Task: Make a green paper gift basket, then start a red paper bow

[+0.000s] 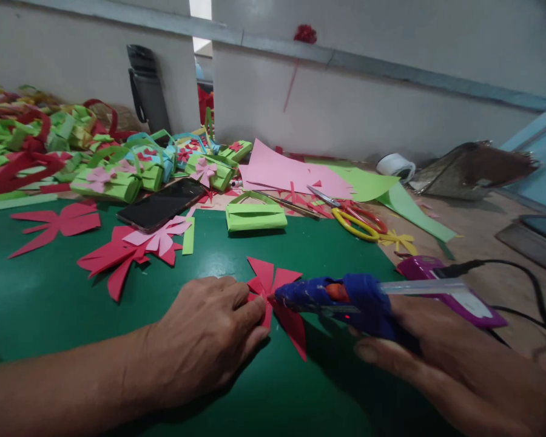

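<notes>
My left hand (212,331) pinches the left side of a red paper flower (287,279) that lies on the green mat (200,394). Its fingertips cover part of the petals. My right hand (441,364) is wrapped round the handle of a blue hot glue gun (359,300) with a clear glue stick in its back and a small red light on its side. The gun's nozzle points left and meets the flower's middle; whether glue is coming out cannot be seen. Just beyond the flower stands a small green paper bag (256,217).
More red paper flowers (61,224) and a pink one (159,235) lie left, near a black phone (161,203). Scissors (357,223), pink paper sheets (291,173) and a dark flask (148,91) are farther back. Cables run beside a purple device (455,297) at right.
</notes>
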`<action>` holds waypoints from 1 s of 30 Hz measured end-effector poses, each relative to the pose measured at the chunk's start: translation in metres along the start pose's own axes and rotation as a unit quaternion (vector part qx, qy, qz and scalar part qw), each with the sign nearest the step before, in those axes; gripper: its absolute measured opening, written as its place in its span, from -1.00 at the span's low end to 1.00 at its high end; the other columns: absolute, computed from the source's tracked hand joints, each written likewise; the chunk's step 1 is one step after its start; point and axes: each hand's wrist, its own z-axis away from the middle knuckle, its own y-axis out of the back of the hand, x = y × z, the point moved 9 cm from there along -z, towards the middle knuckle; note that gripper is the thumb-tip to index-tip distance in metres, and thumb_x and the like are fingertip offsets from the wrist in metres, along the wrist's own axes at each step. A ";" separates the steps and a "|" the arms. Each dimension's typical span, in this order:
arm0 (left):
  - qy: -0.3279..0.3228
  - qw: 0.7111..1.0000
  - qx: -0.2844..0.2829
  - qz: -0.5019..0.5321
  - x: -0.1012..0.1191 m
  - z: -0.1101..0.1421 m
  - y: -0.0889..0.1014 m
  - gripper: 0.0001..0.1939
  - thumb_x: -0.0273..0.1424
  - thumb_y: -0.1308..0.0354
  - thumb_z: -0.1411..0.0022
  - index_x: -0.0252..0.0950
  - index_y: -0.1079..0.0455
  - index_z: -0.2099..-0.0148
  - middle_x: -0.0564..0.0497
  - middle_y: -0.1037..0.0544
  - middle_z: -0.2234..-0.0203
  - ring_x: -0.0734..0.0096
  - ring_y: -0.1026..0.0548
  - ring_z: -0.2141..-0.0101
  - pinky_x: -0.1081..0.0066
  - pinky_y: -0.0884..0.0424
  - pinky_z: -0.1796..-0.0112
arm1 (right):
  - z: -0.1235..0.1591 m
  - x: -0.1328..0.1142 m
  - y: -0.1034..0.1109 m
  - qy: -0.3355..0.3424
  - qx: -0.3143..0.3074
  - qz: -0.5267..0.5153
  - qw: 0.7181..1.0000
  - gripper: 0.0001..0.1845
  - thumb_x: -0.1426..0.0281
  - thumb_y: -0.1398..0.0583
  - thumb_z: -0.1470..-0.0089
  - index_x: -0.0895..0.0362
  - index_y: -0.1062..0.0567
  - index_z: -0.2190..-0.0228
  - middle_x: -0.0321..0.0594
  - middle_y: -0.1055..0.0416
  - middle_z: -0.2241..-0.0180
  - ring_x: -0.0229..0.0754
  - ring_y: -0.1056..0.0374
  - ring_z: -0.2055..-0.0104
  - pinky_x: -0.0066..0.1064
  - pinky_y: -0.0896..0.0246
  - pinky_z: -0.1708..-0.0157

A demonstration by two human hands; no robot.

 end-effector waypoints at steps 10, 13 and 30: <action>-0.003 1.000 0.001 0.003 0.001 0.002 0.000 -0.74 -0.28 0.15 -0.32 -0.24 -0.32 0.26 0.02 -0.42 0.48 0.33 -0.37 0.47 0.35 -0.25 0.44 | 0.011 0.007 0.002 -0.002 0.013 0.029 1.000 -0.67 0.08 -0.04 -0.02 -0.05 -0.50 0.32 -0.27 -0.52 0.42 -0.07 -0.45 0.44 -0.32 -0.41 0.48; -0.002 1.000 0.002 -0.001 0.001 0.001 0.001 -0.74 -0.29 0.15 -0.32 -0.25 -0.33 0.26 0.01 -0.42 0.48 0.34 -0.37 0.47 0.35 -0.25 0.43 | 0.003 0.000 -0.002 0.006 -0.006 0.004 1.000 -0.70 0.14 -0.04 -0.04 -0.03 -0.50 0.34 -0.29 -0.52 0.43 -0.09 -0.45 0.42 -0.34 -0.41 0.47; -0.002 1.000 0.000 0.003 0.001 0.001 0.000 -0.73 -0.28 0.16 -0.32 -0.25 -0.33 0.26 0.01 -0.42 0.48 0.35 -0.37 0.46 0.36 -0.26 0.42 | -0.001 0.003 0.002 -0.011 0.023 0.005 1.000 -0.67 0.07 -0.05 -0.01 -0.04 -0.50 0.35 -0.28 -0.53 0.42 -0.06 -0.46 0.41 -0.29 -0.42 0.47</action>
